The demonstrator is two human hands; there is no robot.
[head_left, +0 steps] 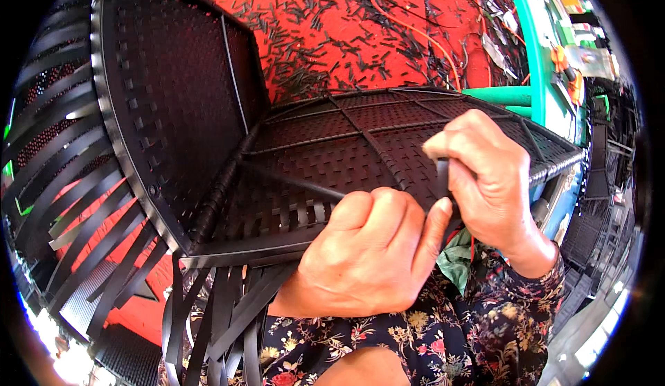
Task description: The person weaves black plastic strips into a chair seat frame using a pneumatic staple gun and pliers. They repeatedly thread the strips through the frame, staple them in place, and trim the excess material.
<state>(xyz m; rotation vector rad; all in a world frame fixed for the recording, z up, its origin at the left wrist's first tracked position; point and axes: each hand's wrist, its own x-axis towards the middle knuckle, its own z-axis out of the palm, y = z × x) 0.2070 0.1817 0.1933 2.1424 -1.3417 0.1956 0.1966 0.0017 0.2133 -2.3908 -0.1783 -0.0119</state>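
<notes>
A black woven furniture frame (374, 126) lies before me, its flat strips plaited between dark bars. My left hand (364, 258) is closed over its near rail (256, 246), knuckles up, and the thumb points toward my right hand. The curled fingertips are hidden. Above and to the right of that thumb, my right hand (488, 185) pinches a short black flat strip (442, 173) between thumb and bent forefinger. Several loose strip ends (228, 317) hang below the near rail, left of my left hand.
An upright woven panel (180, 74) joins the frame at left, with long loose strips (76, 178) fanning from its outer edge. Black offcuts (312, 33) and an orange cord (415, 22) lie on the red floor. A green-edged table (530, 40) holding tools stands at far right.
</notes>
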